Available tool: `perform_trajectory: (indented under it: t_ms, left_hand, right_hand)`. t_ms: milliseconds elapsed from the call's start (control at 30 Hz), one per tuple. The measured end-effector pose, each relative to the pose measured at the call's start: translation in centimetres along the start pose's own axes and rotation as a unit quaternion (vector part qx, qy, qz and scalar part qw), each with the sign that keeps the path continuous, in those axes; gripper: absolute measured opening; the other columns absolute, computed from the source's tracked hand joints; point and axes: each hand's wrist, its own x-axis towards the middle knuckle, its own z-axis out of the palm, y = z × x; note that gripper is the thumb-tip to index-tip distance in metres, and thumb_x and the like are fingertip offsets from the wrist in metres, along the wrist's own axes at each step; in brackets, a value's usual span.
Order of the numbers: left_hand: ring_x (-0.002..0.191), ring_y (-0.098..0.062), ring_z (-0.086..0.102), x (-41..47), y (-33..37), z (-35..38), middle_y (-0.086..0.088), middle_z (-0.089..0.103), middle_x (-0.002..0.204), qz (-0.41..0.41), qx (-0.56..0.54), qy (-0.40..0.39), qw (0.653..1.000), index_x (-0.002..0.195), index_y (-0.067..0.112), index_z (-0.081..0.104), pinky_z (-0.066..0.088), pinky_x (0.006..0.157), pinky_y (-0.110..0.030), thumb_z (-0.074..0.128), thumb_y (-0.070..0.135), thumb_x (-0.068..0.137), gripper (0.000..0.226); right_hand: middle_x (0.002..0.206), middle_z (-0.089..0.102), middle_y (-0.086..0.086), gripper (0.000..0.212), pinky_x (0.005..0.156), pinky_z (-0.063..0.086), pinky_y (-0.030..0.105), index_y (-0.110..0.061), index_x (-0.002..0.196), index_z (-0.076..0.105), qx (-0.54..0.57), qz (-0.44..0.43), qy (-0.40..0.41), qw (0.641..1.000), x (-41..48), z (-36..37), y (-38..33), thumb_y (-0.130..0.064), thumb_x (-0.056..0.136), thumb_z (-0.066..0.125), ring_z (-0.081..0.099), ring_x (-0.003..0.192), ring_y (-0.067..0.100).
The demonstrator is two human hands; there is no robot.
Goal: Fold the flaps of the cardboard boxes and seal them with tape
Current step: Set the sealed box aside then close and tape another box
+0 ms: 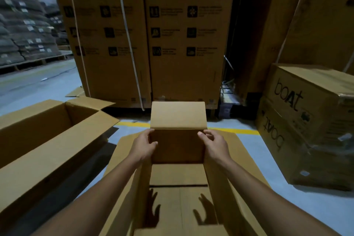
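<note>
Left hand [145,144] and right hand [213,144], fingers curled, are gripping the far corners of the seemingly light, stiff cardboard box [178,147], beside its raised far flap [178,115].

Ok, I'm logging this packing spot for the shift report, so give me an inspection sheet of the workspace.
Surface: grey concrete floor, yellow line across it.
Job's things: open cardboard box in front, far flap upright, side flaps spread out; second open box at left; no tape seen.
Clutter: cardboard scrap on the floor beyond the second open box.
Grips: left hand and right hand each hold the box's far rim at a corner.
Cables: nothing seen.
Surroundings: tall strapped cartons behind, two stacked "boat" cartons at right, sacks on pallets far left.
</note>
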Motion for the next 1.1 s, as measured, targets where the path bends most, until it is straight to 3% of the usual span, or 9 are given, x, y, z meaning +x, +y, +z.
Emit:
perform_trajectory:
  t_ms: [267,367,467,533,633,767,833,933,1100]
  left_hand:
    - [0.150,-0.028,0.020,10.0,-5.4,2.5,-0.011,0.021,0.163,-0.091,-0.180,-0.003,0.979,0.158,0.017,0.022,0.026,0.118,-0.046,0.053,-0.006,0.097,0.072]
    - [0.151,-0.027,0.020,12.3,-6.0,3.8,-0.008,0.019,0.164,-0.099,-0.208,0.016,0.973,0.159,0.017,0.017,0.022,0.120,-0.047,0.049,0.010,0.103,0.064]
    - [0.149,-0.027,0.023,14.2,-5.9,4.5,-0.006,0.023,0.164,-0.109,-0.202,0.021,0.973,0.158,0.016,0.022,0.022,0.121,-0.047,0.039,0.034,0.108,0.056]
    - [0.134,-0.021,0.044,14.6,-5.9,5.0,-0.005,0.048,0.147,-0.093,-0.224,0.027,0.970,0.146,0.017,0.043,0.035,0.111,-0.040,0.030,0.042,0.108,0.048]
    - [0.106,-0.018,0.058,14.1,-6.0,5.0,-0.002,0.065,0.098,-0.091,-0.328,0.066,0.938,0.135,0.022,0.051,0.037,0.101,-0.034,0.024,0.039,0.109,0.041]
    - [0.101,-0.025,0.058,13.3,-6.7,3.9,-0.009,0.067,0.093,-0.124,-0.385,0.076,0.911,0.088,0.010,0.071,0.037,0.102,-0.039,0.033,0.035,0.105,0.048]
    - [0.102,-0.027,0.057,12.9,-6.9,3.4,-0.013,0.068,0.099,-0.138,-0.364,0.021,0.921,0.075,0.010,0.077,0.043,0.093,-0.037,0.042,0.036,0.102,0.051]
    - [0.111,-0.029,0.058,11.9,-7.2,2.4,-0.012,0.068,0.117,-0.118,-0.281,-0.077,0.949,0.097,0.005,0.077,0.044,0.093,-0.035,0.059,0.038,0.094,0.038]
    - [0.151,-0.026,0.015,11.0,-8.5,2.3,0.004,0.026,0.162,-0.026,-0.033,-0.178,0.983,0.136,0.032,0.057,0.014,0.122,-0.051,0.067,0.039,0.089,0.049]
  right_hand:
    - [0.135,0.061,0.005,0.054,0.102,0.041,0.038,-0.014,0.133,0.062,0.054,0.060,-0.038,0.996,11.0,3.6,6.3,-0.054,0.098,0.054,0.054,0.127,0.024]
    - [0.140,0.054,0.001,0.055,0.105,0.035,0.035,-0.011,0.142,0.054,0.094,0.069,-0.020,0.993,12.7,4.8,7.8,-0.049,0.102,0.049,0.048,0.131,0.020]
    - [0.144,0.053,0.003,0.081,0.112,0.038,0.047,-0.020,0.145,0.048,0.168,0.101,0.044,0.980,13.8,6.0,8.2,-0.078,0.089,0.044,0.049,0.132,0.025]
    - [0.151,0.048,0.001,0.091,0.115,0.035,0.056,-0.031,0.149,0.043,0.252,0.132,0.074,0.956,14.2,6.4,7.9,-0.089,0.080,0.037,0.043,0.139,0.028]
    - [0.161,0.034,0.003,0.072,0.120,0.027,0.053,-0.028,0.158,0.031,0.364,0.158,0.102,0.912,14.4,5.6,7.2,-0.070,0.099,0.029,0.031,0.149,0.025]
    - [0.136,0.059,0.009,0.069,0.114,0.037,0.046,-0.020,0.138,0.057,0.374,0.147,0.160,0.902,14.0,3.9,5.4,-0.072,0.095,0.038,0.052,0.128,0.026]
    - [0.112,0.068,0.007,0.054,0.105,0.047,0.045,-0.013,0.113,0.071,0.328,0.116,0.141,0.927,13.1,3.5,4.8,-0.061,0.095,0.053,0.061,0.113,0.025]
    - [0.089,0.074,0.005,0.028,0.080,0.050,0.033,-0.015,0.084,0.075,-0.020,0.010,0.068,0.997,11.5,3.5,5.6,-0.040,0.093,0.066,0.068,0.094,0.026]
    - [0.111,0.067,0.001,0.023,0.112,0.034,0.049,-0.022,0.108,0.069,-0.420,-0.060,-0.069,0.903,9.5,5.3,7.4,-0.033,0.090,0.057,0.062,0.106,0.024]
